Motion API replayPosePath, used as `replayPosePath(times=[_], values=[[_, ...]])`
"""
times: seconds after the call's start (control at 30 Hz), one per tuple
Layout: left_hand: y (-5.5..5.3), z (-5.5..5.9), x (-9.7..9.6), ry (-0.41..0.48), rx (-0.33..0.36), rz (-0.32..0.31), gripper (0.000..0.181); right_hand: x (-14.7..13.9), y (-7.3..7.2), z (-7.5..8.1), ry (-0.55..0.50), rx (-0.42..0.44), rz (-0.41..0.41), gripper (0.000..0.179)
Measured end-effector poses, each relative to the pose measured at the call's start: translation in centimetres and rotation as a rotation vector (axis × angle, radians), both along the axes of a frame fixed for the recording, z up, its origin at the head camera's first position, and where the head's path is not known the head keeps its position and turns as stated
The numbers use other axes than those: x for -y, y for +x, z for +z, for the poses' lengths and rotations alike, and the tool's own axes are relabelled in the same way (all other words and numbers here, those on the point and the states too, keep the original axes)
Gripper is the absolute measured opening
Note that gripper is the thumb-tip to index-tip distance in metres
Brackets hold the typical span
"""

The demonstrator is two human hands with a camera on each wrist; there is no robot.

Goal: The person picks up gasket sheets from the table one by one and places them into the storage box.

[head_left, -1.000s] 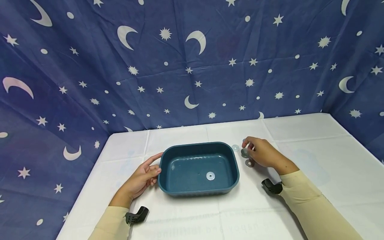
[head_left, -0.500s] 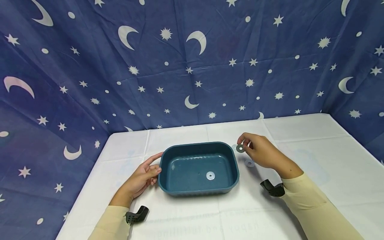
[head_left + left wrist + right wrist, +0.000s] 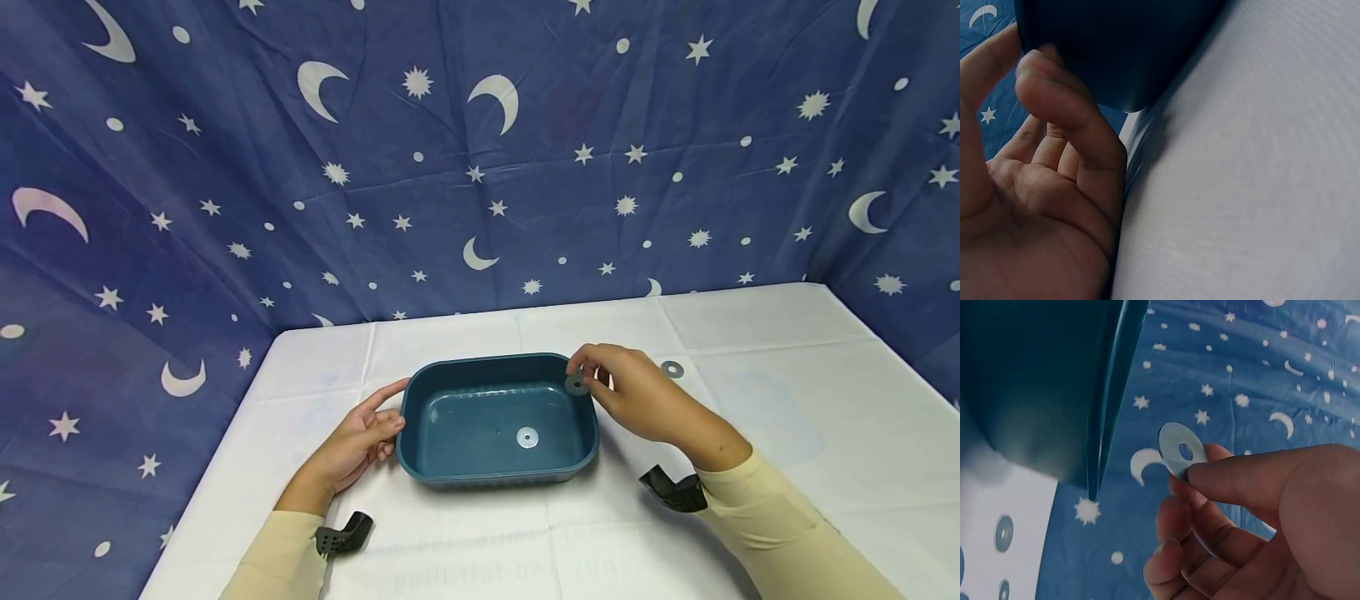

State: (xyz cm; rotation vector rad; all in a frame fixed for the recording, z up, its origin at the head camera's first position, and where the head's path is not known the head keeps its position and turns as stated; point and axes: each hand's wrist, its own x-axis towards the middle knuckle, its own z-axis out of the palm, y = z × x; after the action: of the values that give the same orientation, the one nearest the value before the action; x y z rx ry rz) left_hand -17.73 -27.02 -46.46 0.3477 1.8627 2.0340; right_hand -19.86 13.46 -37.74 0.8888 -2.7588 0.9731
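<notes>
While the left hand [image 3: 348,448] touched the teal tub [image 3: 495,480] with relaxed fingers, the right hand [image 3: 636,392] pinched a metal washer [image 3: 576,387] by its edge near the tub's right end, where a slipping thumb could have dropped it outside.

I record that, since half a second ago, I have moved the right hand [image 3: 633,392] leftward to the bin [image 3: 495,481]. The washer [image 3: 572,387] pinched in its fingertips, previously outside the bin's right side, now shows against the inner far right corner. The black wrist mount [image 3: 678,493] has shifted left and nearer the viewer. A grey washer [image 3: 666,367], earlier hidden by the hand, has come into head view; the two I noted beside the bin have dropped out, the hand covering both spots.
</notes>
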Motion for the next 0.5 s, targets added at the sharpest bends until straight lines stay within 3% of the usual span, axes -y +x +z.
replayPosePath(times=[0.5], values=[[-0.1, -0.3, 0.1, 0.009, -0.014, -0.009, 0.065, 2.7, 1.4, -1.8, -0.011, 0.054, 0.2, 0.022]])
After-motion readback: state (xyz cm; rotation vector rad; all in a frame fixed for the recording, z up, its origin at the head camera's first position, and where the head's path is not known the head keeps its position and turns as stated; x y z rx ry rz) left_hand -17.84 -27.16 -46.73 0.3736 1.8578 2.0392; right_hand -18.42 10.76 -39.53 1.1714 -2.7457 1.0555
